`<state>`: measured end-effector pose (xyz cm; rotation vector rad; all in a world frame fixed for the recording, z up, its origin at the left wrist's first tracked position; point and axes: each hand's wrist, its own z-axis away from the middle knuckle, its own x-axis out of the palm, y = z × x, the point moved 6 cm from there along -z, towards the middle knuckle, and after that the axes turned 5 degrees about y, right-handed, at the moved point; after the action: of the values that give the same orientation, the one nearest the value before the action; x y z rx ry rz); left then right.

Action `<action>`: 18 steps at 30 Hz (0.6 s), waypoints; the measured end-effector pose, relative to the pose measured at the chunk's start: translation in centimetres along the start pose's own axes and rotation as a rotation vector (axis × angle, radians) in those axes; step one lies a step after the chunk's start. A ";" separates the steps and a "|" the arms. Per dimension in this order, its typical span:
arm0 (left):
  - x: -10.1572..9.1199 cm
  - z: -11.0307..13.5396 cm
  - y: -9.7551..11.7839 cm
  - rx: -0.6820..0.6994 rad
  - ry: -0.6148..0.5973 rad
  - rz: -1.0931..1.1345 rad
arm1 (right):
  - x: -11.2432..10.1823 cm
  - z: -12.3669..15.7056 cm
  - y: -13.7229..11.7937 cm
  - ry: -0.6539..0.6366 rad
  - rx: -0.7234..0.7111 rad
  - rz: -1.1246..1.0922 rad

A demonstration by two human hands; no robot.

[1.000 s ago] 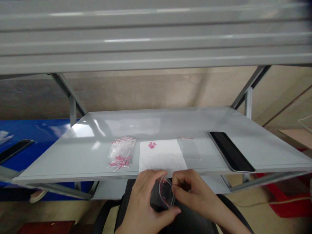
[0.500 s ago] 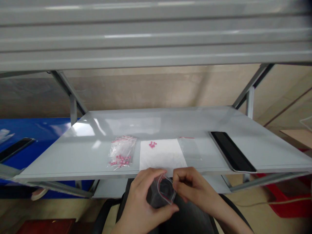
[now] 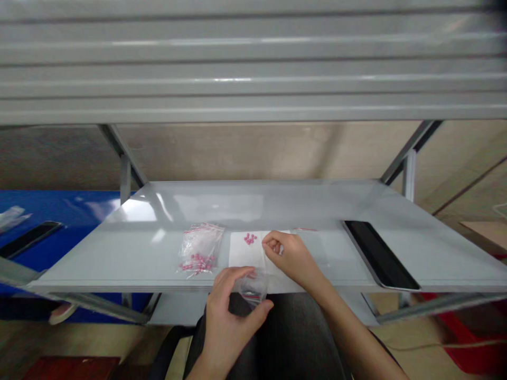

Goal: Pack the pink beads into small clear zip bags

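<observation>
A wide, pale grey shelf with a glossy surface is carried on a grey metal frame. Across its middle, things are laid out from left to right. First comes a clear zip bag with a red-edged seal, holding pink beads gathered at its lower end. Just beside it is laid a white paper sheet, with a small cluster of loose pink beads near its far edge. Just right of the sheet is placed a flat, clear zip bag, and nearer the right end lies a flat black panel with a grey rim, set at an angle.
</observation>
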<state>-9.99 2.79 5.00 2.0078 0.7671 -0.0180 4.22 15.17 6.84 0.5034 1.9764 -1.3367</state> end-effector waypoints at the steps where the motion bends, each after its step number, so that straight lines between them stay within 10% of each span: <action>1: 0.0 0.1 -0.2 0.030 0.031 -0.034 | 0.5 -0.9 -0.1 0.009 0.001 0.034; 10: 0.4 0.1 -0.6 0.130 0.079 -0.134 | 2.4 -3.1 -0.3 0.062 0.004 0.178; 18: 0.3 -0.2 -1.5 -0.049 0.037 -0.121 | -0.7 0.0 -3.1 0.015 -0.172 -0.038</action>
<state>-10.59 3.65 3.90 1.9176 0.9037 -0.0320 2.68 13.93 9.38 0.3979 2.0998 -1.1754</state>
